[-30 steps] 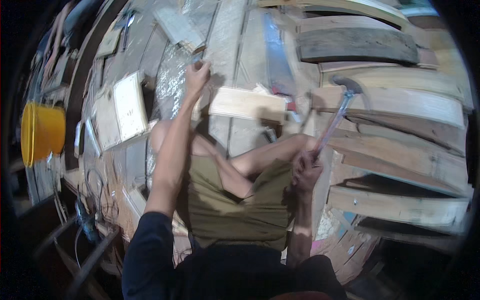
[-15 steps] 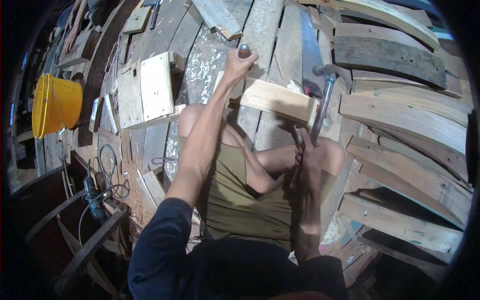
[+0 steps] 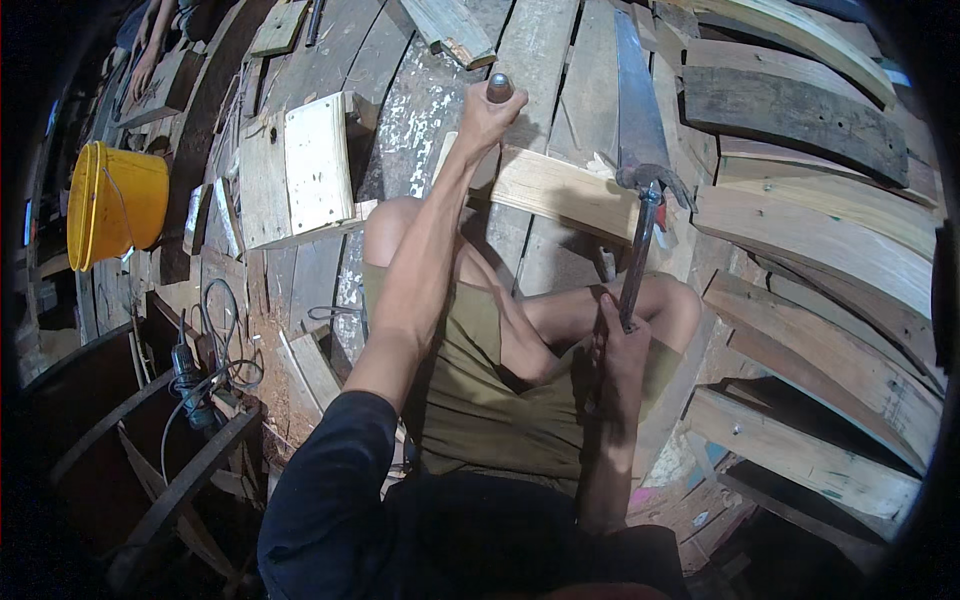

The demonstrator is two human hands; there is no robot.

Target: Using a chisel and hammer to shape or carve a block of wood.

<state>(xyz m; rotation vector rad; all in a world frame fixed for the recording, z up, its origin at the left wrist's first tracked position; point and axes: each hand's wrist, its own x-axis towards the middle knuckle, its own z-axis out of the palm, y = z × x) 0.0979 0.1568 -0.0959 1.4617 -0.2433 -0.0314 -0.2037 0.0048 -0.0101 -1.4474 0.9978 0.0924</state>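
My left hand (image 3: 487,118) is closed around an upright round handle with a metal cap (image 3: 499,86), which looks like a chisel; its lower end is hidden behind the hand. Just right of that hand, a pale wooden block (image 3: 565,195) lies across the planks in front of my crossed legs. Over my right knee, my right hand (image 3: 622,345) grips a claw hammer (image 3: 636,260) by its shaft. The hammer head is raised beside the right end of the block, apart from the chisel.
A long blue-grey blade (image 3: 637,100), like a handsaw's, lies beyond the hammer. Curved boards (image 3: 800,115) are piled along the right. To the left are a nailed wooden piece (image 3: 315,165), a yellow bucket (image 3: 120,205) and a corded power tool (image 3: 190,385). Another person's hand (image 3: 141,78) shows far left.
My right hand and the hammer have come back toward me, and the hammer head is lower in view. My left hand keeps its grip on the chisel. The view has shifted slightly.
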